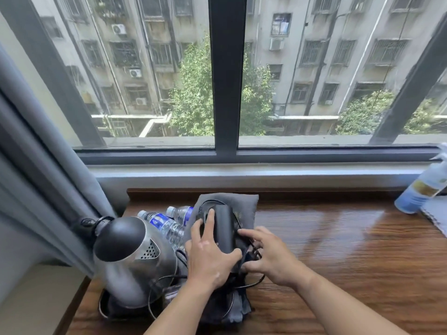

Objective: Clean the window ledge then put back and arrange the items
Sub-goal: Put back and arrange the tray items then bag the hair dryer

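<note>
Curtain (pixel 48 189): one, grey, hanging at the left end of the window ledge (pixel 338 250).
Tray (pixel 104 308): one, black, on the ledge's left end; holds the kettle and loops of cable.
Kettle (pixel 135 262): one, steel body, black lid, upright in the tray.
Water bottles (pixel 164 226): two, clear, white caps, blue labels, water inside; leaning side by side behind the kettle.
Left hand (pixel 208 257): fingers spread over the hair dryer, thumb curled round its right side, gripping it.
Hair dryer (pixel 223 228): one, black, lying on the pouch between both hands.
Pouch (pixel 244 209): one, grey cloth, under the dryer; contents cannot be told.
Right hand (pixel 268 255): fingers bent, pinching the black cord (pixel 252 250) just right of the dryer.
Spray bottle (pixel 420 187): one, tilted, blurred, far right.
Cloth (pixel 437 213): one, pale, beside the bottle's base, cut by the edge.
</note>
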Demonstrator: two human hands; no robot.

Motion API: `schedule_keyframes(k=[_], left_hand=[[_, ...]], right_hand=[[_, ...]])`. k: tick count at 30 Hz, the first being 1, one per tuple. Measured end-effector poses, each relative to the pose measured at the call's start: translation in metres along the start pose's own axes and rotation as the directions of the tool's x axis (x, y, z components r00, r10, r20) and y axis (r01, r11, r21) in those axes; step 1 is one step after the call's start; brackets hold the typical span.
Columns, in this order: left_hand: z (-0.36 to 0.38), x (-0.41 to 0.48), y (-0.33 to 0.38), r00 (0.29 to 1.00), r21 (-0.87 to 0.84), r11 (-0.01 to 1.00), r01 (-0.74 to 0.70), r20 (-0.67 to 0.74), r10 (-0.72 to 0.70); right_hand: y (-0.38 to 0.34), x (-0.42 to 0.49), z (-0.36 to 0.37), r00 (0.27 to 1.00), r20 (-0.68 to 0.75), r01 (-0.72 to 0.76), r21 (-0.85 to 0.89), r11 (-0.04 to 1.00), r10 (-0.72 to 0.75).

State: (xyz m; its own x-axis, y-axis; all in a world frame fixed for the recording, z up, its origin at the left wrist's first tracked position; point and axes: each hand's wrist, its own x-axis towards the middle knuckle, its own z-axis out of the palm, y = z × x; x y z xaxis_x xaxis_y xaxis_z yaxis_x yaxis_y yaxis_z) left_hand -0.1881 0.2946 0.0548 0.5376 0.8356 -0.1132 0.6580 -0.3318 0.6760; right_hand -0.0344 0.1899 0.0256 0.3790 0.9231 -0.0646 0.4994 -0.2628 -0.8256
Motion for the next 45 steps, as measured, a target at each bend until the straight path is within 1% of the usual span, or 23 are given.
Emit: schedule_keyframes(k=[2, 6, 11, 17, 22, 27, 31, 35, 39, 42, 45], left_hand=[[0.011, -0.004, 0.012, 0.999, -0.030, 0.998, -0.049, 0.020, 0.050], [0.038, -0.014, 0.045, 0.989, -0.058, 0.993, -0.105, 0.103, 0.111], [0.084, -0.019, 0.093, 0.970, -0.056, 0.987, -0.149, 0.185, 0.157], [0.161, -0.016, 0.148, 0.952, 0.004, 0.993, -0.118, 0.286, 0.112], [0.221, -0.005, 0.181, 0.953, 0.043, 0.992, -0.119, 0.286, 0.102], [0.257, 0.001, 0.204, 0.953, 0.111, 0.984, -0.142, 0.286, 0.105], [0.269, 0.007, 0.213, 0.948, 0.164, 0.972, -0.169, 0.298, 0.115], [0.268, 0.017, 0.205, 0.926, 0.139, 0.970, -0.198, 0.352, 0.138], [0.256, 0.019, 0.189, 0.890, 0.090, 0.956, -0.278, 0.398, 0.222], [0.241, 0.013, 0.178, 0.863, 0.031, 0.936, -0.350, 0.399, 0.309], [0.215, -0.001, 0.175, 0.823, -0.068, 0.899, -0.433, 0.378, 0.424]], right_hand=[[0.008, -0.014, -0.020, 0.998, -0.052, -0.019, -0.001, 1.000, 0.019], [0.026, -0.044, -0.065, 0.991, -0.119, -0.068, -0.086, 0.994, 0.058], [0.066, -0.073, -0.123, 0.978, -0.162, -0.144, -0.090, 0.985, 0.128], [0.138, -0.091, -0.189, 0.965, -0.103, -0.254, -0.116, 0.960, 0.243], [0.199, -0.096, -0.229, 0.953, -0.111, -0.295, -0.130, 0.947, 0.282], [0.235, -0.094, -0.252, 0.952, -0.111, -0.297, -0.117, 0.948, 0.285], [0.248, -0.099, -0.252, 0.951, -0.106, -0.303, -0.130, 0.944, 0.291], [0.254, -0.105, -0.250, 0.963, -0.150, -0.251, -0.179, 0.951, 0.226], [0.254, -0.114, -0.247, 0.956, -0.210, -0.250, -0.223, 0.942, 0.204], [0.252, -0.122, -0.243, 0.956, -0.227, -0.247, -0.276, 0.929, 0.187], [0.245, -0.130, -0.245, 0.933, -0.335, -0.250, -0.337, 0.908, 0.133]])
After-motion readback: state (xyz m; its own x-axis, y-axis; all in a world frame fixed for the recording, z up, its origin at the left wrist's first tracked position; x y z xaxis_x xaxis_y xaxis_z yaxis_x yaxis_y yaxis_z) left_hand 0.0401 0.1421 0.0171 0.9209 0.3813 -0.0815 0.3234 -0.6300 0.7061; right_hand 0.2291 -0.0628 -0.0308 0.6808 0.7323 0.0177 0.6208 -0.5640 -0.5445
